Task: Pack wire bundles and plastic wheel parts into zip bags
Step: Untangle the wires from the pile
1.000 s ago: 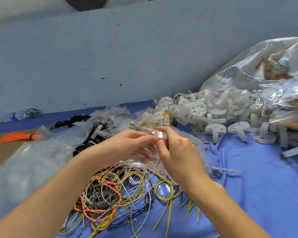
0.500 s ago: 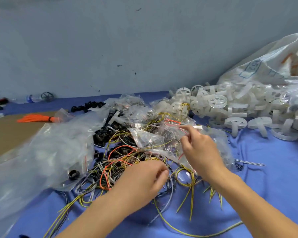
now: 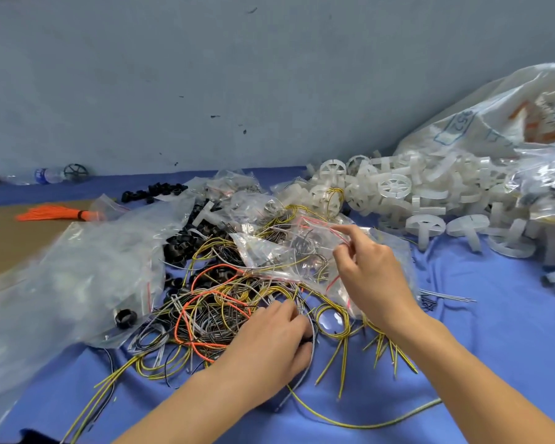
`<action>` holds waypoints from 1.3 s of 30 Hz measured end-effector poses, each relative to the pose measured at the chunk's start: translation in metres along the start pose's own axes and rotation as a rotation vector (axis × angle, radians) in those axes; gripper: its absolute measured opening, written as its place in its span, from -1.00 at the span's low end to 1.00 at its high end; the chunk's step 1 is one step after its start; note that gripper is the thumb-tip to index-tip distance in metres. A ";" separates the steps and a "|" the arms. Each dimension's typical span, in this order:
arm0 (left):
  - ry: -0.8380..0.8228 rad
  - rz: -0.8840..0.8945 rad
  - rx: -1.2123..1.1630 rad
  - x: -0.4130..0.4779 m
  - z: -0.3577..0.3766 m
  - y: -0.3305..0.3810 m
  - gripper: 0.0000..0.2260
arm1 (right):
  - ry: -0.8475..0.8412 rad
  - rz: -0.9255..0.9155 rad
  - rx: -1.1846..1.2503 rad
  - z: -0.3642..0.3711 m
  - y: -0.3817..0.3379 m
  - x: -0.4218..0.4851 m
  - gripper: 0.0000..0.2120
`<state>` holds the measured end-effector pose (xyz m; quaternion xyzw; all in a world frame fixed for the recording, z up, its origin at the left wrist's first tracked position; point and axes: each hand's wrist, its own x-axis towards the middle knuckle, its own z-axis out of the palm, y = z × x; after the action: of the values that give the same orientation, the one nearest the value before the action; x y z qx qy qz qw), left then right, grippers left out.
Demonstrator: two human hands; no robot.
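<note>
Zip bag [image 3: 305, 251] held over the wire pile [image 3: 218, 302] on the blue cloth [image 3: 481, 341].

We see a clear, crumpled bag with a red zip strip, its long axis running from upper left down to lower right, mouth toward the right hand [image 3: 370, 270], whose thumb and forefinger pinch the strip. The left hand [image 3: 269, 344] lies on the yellow, orange and grey wires, fingers curled into them; whether it grips a bundle we cannot tell. White wheels [image 3: 394, 187] are heaped behind, well apart. Half a second earlier the left hand sat in much the same place; a second ago both hands met at the bag.
</note>
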<state>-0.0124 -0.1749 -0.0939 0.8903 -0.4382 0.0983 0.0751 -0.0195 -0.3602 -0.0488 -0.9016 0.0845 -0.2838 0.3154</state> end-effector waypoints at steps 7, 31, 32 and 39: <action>0.241 -0.355 -0.818 0.019 -0.034 -0.022 -0.89 | 0.054 0.026 0.014 -0.005 0.004 0.004 -0.69; 0.136 -0.546 -1.632 0.033 -0.085 -0.085 -0.79 | 0.028 -0.019 0.053 -0.004 -0.004 -0.001 -0.71; -0.025 -0.511 -1.555 0.030 -0.085 -0.083 -0.78 | 0.020 -0.036 0.045 -0.004 -0.006 -0.002 -0.71; -0.113 -0.412 -1.306 0.046 -0.059 -0.031 -0.78 | -0.073 -0.206 -0.111 0.001 -0.029 -0.024 -0.69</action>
<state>0.0332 -0.1779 -0.0272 0.7314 -0.2328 -0.2491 0.5906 -0.0399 -0.3290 -0.0427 -0.9313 -0.0047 -0.2765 0.2371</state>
